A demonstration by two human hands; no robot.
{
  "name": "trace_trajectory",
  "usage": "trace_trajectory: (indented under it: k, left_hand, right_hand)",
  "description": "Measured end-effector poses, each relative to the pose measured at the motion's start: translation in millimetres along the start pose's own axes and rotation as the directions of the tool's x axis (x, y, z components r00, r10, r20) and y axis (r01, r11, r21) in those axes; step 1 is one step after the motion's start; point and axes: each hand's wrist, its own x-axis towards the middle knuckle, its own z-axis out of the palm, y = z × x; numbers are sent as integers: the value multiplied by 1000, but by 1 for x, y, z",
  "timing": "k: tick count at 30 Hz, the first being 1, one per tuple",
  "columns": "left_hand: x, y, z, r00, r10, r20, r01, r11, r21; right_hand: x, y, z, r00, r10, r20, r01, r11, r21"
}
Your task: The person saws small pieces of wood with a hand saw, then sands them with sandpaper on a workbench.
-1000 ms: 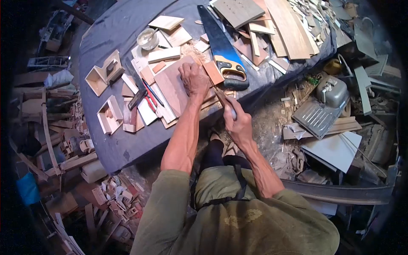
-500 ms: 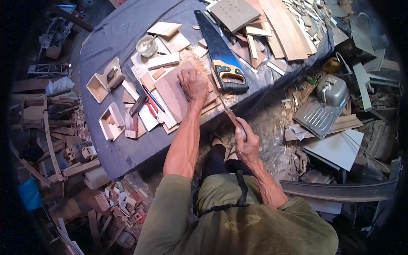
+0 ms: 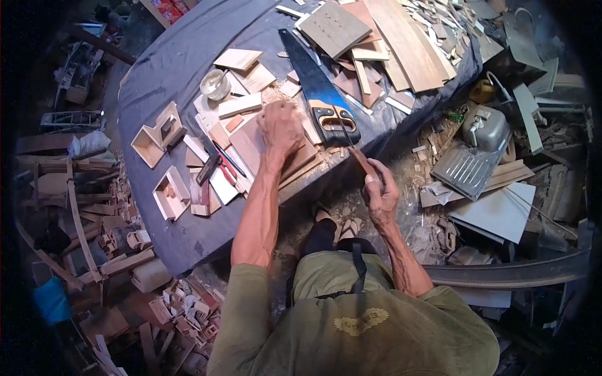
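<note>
My right hand (image 3: 382, 193) is closed around the wooden handle of a thin-bladed saw (image 3: 361, 161). Its narrow blade points up and away from me, over the table edge and across the handle of the large blue handsaw (image 3: 313, 78). My left hand (image 3: 280, 128) is over the brown wooden board (image 3: 248, 143), fingers curled and slightly blurred. What lies under those fingers is hidden. Left of the board are red-handled pliers (image 3: 226, 170) and a hammer (image 3: 208, 168). Sawdust and thin strips surround the board.
Small open wooden boxes (image 3: 170, 194) sit at the table's left, and a glass jar (image 3: 215, 84) stands behind the board. Planks and offcuts (image 3: 401, 47) pile up at the far right. A metal sink (image 3: 470, 153) and scrap wood lie on the floor.
My right hand and the thin saw have moved right, and the blade has come away from the board's edge. My left hand has shifted slightly left over the board.
</note>
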Motion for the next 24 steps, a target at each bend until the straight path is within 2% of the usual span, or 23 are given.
trace_trajectory:
  k: [1, 4, 5, 8, 9, 12, 13, 16, 17, 18, 20, 21, 22, 24]
  left_hand:
    - [9, -2, -3, 969, -1, 246, -4, 1000, 16]
    - [18, 8, -7, 835, -78, 544, -11, 987, 157]
    - [18, 13, -8, 807, -74, 586, -62, 976, 210]
    - [21, 28, -9, 772, -112, 626, -89, 956, 280]
    - [21, 27, -6, 779, -84, 621, -44, 981, 189]
    - [26, 19, -7, 821, -2, 571, -74, 991, 110]
    - [27, 19, -16, 840, -12, 542, -51, 994, 100]
    - [27, -1, -32, 927, 89, 365, -63, 995, -81]
    - [26, -8, -38, 954, 131, 269, -84, 980, -182]
    - [26, -4, -55, 939, 82, 334, 45, 934, -355]
    - [27, 5, -99, 880, 25, 473, 312, 721, -618]
    - [23, -1, -101, 903, 67, 425, 237, 746, -622]
    - [18, -5, -103, 913, 69, 402, 236, 715, -658]
    - [7, -6, -111, 932, 68, 356, 231, 647, -727]
  right_hand:
    - [3, -2, 2, 1000, 8, -9, -8, 1000, -22]
    - [12, -6, 8, 1000, -27, 12, 28, 996, -86]
    - [15, -8, 10, 1000, -23, 12, 24, 996, -91]
    - [23, -9, 19, 999, -40, 8, 40, 994, -106]
    - [26, -9, 22, 998, -65, 3, 65, 991, -119]
    - [32, -15, 29, 994, -105, -22, 101, 983, -151]
    - [33, -19, 33, 993, -112, -32, 106, 981, -160]
    - [42, -30, 50, 972, -232, -43, 220, 957, -187]
    - [47, -34, 57, 977, -214, -7, 208, 958, -197]
    - [52, -37, 65, 981, -192, 31, 194, 959, -205]
    - [62, -40, 82, 983, -173, 64, 184, 958, -220]
    - [68, -40, 90, 982, -178, 60, 187, 956, -228]
    - [72, -41, 99, 982, -179, 56, 188, 953, -236]
    - [73, -52, 112, 990, -97, 100, 106, 991, -88]
